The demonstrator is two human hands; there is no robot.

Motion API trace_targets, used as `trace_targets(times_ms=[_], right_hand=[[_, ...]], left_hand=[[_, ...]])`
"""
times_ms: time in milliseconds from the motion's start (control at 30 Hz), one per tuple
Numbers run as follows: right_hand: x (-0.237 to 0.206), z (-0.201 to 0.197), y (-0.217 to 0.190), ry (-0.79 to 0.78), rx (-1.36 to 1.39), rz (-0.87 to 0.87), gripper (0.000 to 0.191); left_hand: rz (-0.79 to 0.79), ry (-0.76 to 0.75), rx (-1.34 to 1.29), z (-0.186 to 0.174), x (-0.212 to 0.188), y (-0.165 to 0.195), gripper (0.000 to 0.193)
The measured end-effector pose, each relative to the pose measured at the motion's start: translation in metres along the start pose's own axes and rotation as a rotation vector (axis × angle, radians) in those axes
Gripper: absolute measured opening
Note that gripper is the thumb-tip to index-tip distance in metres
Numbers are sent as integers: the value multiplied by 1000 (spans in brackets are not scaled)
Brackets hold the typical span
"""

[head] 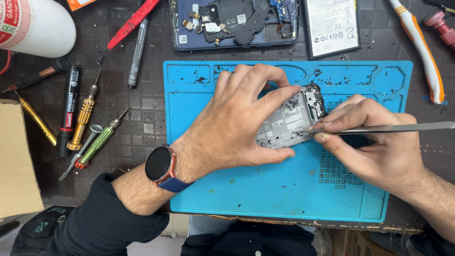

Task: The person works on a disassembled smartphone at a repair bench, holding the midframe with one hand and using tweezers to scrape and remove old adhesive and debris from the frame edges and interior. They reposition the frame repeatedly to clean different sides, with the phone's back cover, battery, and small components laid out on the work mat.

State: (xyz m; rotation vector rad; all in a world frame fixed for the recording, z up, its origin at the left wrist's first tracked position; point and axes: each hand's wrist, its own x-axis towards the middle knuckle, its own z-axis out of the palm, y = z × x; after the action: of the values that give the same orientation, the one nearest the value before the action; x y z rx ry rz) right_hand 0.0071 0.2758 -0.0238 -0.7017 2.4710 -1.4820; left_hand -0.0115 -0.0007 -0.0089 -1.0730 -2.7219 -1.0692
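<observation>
Left hand (237,123) lies over the phone frame (289,118) on the blue mat (265,189), fingers curled along its top edge, thumb pressed on its lower edge: frame clamped. Right hand (374,142) pinches the tweezers (379,129) between thumb and forefinger, tips closed and touching the frame's right edge. Watch (159,163) on left wrist. Screwdrivers (87,128) lie left of the mat.

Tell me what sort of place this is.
Most likely a phone repair bench. The left hand steadies an opened phone frame on a blue repair mat while the right hand works it with tweezers. Small screwdrivers and a loose battery lie nearby.
</observation>
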Motion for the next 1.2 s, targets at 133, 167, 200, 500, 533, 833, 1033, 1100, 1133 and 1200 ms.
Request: trace_targets(times_ms=[133,167,200,500,533,833,1033,1100,1133,1200], right_hand=[[-1,-1,3,8,-13,-6,19],[0,-1,3,18,-7,-2,19],[0,-1,4,29,-1,3,20],[0,-1,-1,8,14,12,19],[1,0,-1,7,8,4,19],[2,-1,-3,8,-17,-59,19],[1,0,-3,17,-15,-103,19],[0,-1,-2,20,-5,-100,19],[-1,-1,-1,26,-13,-72,20],[-2,-1,-1,37,-27,-16,21]], left_hand=[[0,-2,4,-1,1,1,83],[0,-3,6,-1,1,1,83],[0,-3,7,0,2,2,83],[-10,-12,-1,-2,3,3,84],[-9,-10,-1,-2,2,2,84],[2,1,3,0,1,1,84],[14,8,4,-1,1,2,83],[5,2,6,-1,2,3,83],[2,-2,6,-1,2,3,84],[3,0,5,-1,3,3,83]])
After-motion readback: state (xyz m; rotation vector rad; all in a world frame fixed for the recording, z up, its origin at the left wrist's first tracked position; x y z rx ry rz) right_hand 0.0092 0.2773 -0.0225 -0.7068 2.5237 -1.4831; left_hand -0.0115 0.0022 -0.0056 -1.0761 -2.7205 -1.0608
